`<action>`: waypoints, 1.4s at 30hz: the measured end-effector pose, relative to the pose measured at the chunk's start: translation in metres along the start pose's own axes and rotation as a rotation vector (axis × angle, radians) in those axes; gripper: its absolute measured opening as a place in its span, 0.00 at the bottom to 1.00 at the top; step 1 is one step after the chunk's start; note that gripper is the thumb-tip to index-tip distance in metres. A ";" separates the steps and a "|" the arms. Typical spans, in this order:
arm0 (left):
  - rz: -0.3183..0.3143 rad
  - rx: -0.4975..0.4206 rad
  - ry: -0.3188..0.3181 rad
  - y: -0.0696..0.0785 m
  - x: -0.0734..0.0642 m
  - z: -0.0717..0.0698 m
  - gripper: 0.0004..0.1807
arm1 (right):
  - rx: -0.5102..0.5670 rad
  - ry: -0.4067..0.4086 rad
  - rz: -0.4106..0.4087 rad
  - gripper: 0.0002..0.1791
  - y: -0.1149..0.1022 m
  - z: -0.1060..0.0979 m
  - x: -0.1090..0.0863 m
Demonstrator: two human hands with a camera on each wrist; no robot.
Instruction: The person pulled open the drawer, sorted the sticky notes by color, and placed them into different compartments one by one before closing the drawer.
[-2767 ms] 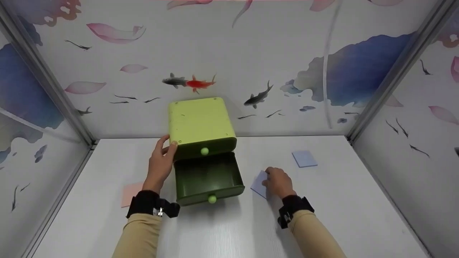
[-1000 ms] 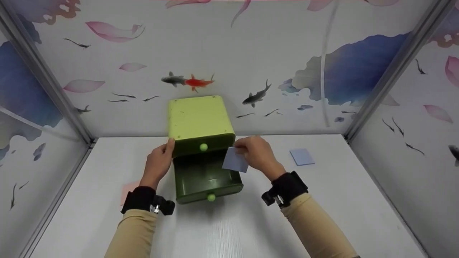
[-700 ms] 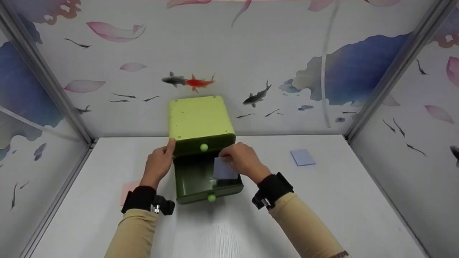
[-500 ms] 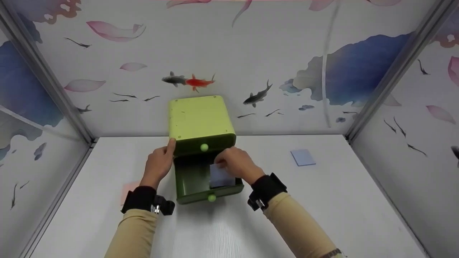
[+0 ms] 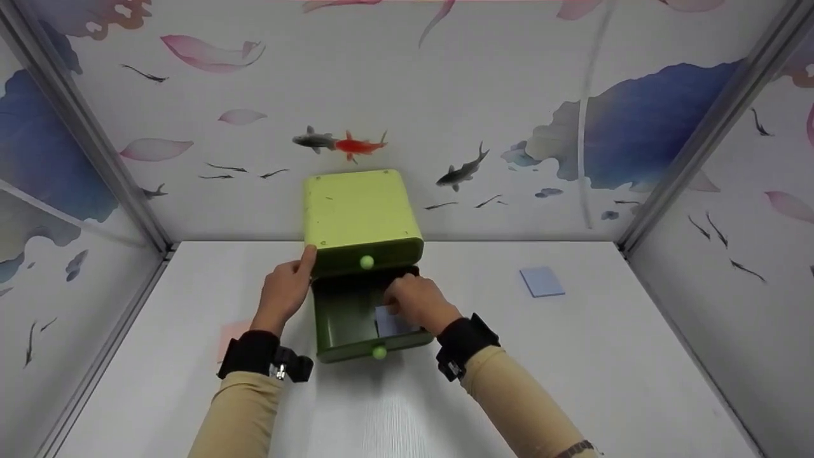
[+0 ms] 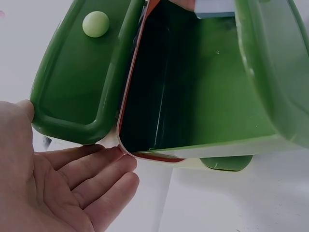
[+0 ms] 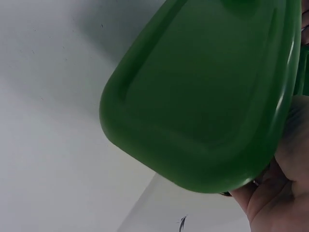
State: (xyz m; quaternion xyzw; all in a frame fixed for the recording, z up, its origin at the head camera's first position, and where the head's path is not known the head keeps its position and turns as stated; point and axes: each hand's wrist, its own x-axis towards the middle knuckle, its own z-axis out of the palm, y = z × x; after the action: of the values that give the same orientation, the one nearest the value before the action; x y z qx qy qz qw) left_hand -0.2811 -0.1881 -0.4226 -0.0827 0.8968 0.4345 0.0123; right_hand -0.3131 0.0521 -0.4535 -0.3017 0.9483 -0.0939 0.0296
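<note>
A small cabinet [image 5: 362, 207] with a lime-green top stands by the back wall. Its dark-green lower drawer [image 5: 346, 352] is pulled out, while the upper drawer [image 5: 334, 262] is in. My left hand [image 5: 282, 294] touches the cabinet's left front corner; in the left wrist view its fingers [image 6: 101, 181] lie extended below the upper drawer's end. Inside the lower drawer, my right hand [image 5: 420, 302] pinches a flat blue square pad [image 5: 391, 322] by its upper edge. The right wrist view shows mostly the drawer front [image 7: 203, 106], which hides the pad.
Another blue square pad [image 5: 542, 282] lies on the white table [image 5: 610, 369] to the right. A pink square [image 5: 233, 334] lies at the left, partly covered by the left wrist. Printed wall panels [image 5: 413, 76] enclose the back and sides.
My right hand has picked the nearer blue pad up from the table, carried it left over the lower drawer and lowered it inside. The left hand stays at the cabinet's corner, its fingers slightly shifted.
</note>
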 end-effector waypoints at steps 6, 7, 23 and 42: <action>0.021 -0.010 0.029 0.001 -0.001 0.001 0.39 | -0.080 0.015 -0.002 0.05 -0.001 0.005 0.002; 0.020 -0.012 0.030 0.001 -0.001 0.001 0.39 | -0.081 0.009 0.003 0.05 -0.002 0.005 0.002; 0.006 -0.035 -0.033 0.001 0.000 -0.004 0.48 | -0.070 -0.037 0.041 0.05 -0.002 0.002 0.002; -0.001 -0.035 -0.054 0.000 0.000 -0.003 0.50 | 0.058 0.173 -0.025 0.08 0.040 -0.037 -0.029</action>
State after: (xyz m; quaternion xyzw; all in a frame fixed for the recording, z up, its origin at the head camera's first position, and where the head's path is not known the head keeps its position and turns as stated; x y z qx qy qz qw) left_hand -0.2812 -0.1900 -0.4210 -0.0718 0.8884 0.4520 0.0352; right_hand -0.3168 0.1068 -0.4253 -0.3031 0.9404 -0.1475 -0.0450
